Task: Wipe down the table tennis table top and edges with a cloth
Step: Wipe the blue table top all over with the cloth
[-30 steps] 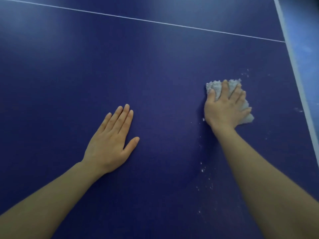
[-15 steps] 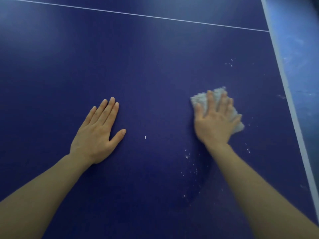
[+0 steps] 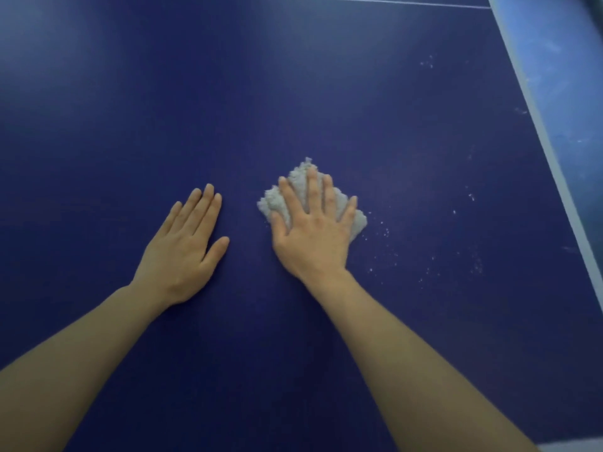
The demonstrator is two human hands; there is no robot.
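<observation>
The dark blue table tennis table top point(image 3: 114, 125) fills the view. A crumpled pale grey cloth point(image 3: 277, 202) lies on it near the middle. My right hand point(image 3: 313, 233) presses flat on the cloth with fingers spread, covering most of it. My left hand point(image 3: 184, 252) rests flat on the bare table just left of the cloth, fingers together, holding nothing. White specks point(image 3: 385, 233) are scattered on the surface to the right of the cloth.
The table's white side edge line point(image 3: 551, 158) runs diagonally down the right side, with lighter blue floor point(image 3: 567, 76) beyond it. A thin white line point(image 3: 391, 1) crosses the top of the view. A pale strip shows at the bottom right corner point(image 3: 571, 446).
My right hand has slid the cloth leftward and toward me, ending close to my left hand. White specks are left behind on the right. The left hand stays flat on the table.
</observation>
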